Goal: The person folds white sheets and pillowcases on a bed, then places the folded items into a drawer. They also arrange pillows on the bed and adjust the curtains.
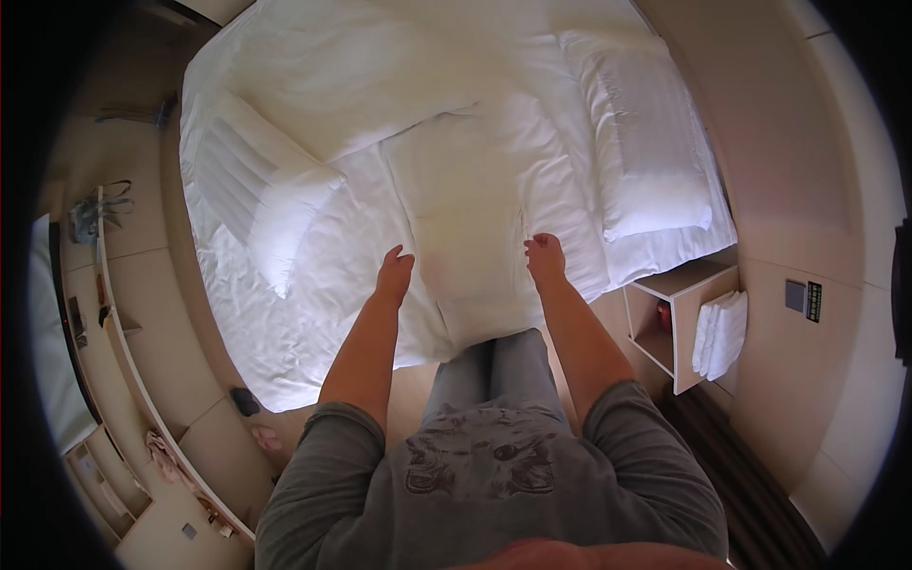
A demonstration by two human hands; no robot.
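A white duvet [463, 228] lies folded over itself in the middle of the bed before me, one folded panel reaching the near edge. Over the panel's left side is my left hand [397, 269], its thumb and forefinger a little apart and nothing seen between them. My right hand [545, 255] is at the panel's right side, fingers curled at the cloth's edge; whether they pinch it is hard to tell. One white pillow [274, 192] lies slanted on the left of the bed, and another pillow [652, 142] lies on the right.
Right of the bed stands an open wooden nightstand [680, 292] with folded white towels [719, 335] against its side. A long wooden shelf [135, 385] runs along the left wall. Dark shoes [244, 401] and pink slippers [266, 437] are on the floor near the bed's left corner.
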